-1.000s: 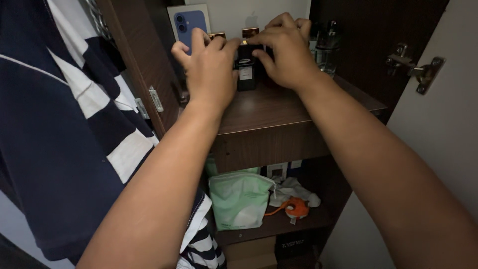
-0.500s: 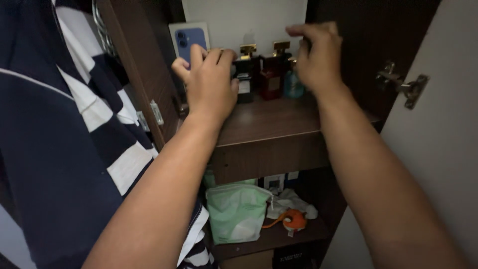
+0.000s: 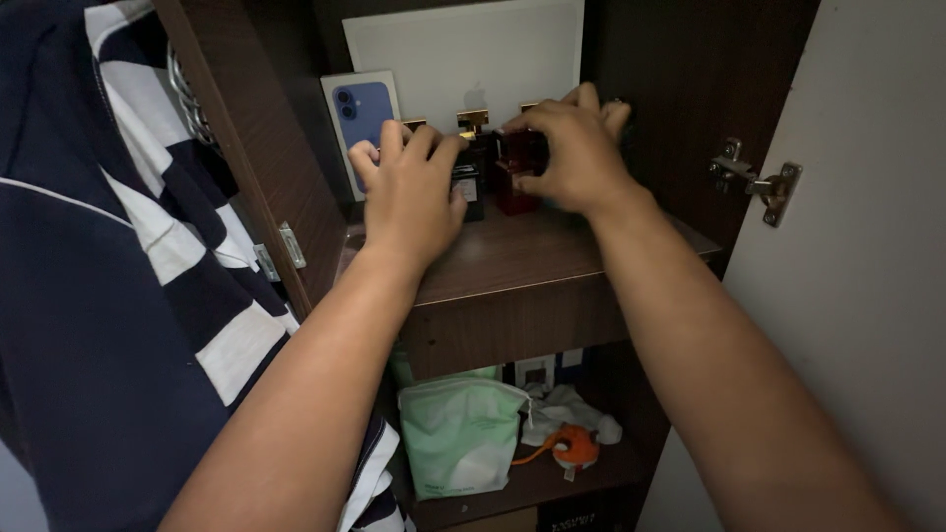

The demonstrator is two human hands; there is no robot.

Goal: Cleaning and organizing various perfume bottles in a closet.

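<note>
Both hands reach onto a dark wooden cupboard shelf [image 3: 532,256]. My left hand [image 3: 409,192] is curled over a dark bottle with a gold cap [image 3: 469,177], fingers on top of it. My right hand [image 3: 572,148] is closed around a dark red bottle [image 3: 514,182] next to it. A gold cap [image 3: 474,120] shows between the two hands. Behind them a blue phone box [image 3: 362,113] and a flat white box [image 3: 473,54] lean against the back wall.
A navy and white striped shirt [image 3: 118,276] hangs at the left. The white door [image 3: 857,296] with a metal hinge [image 3: 759,182] stands open at the right. The lower shelf holds a pale green pouch [image 3: 458,433], an orange object [image 3: 574,445] and white cloth [image 3: 567,409].
My right hand came back down from the rear right of the shelf and closed on the dark red bottle. The left hand stayed on the dark bottle. The view moved closer.
</note>
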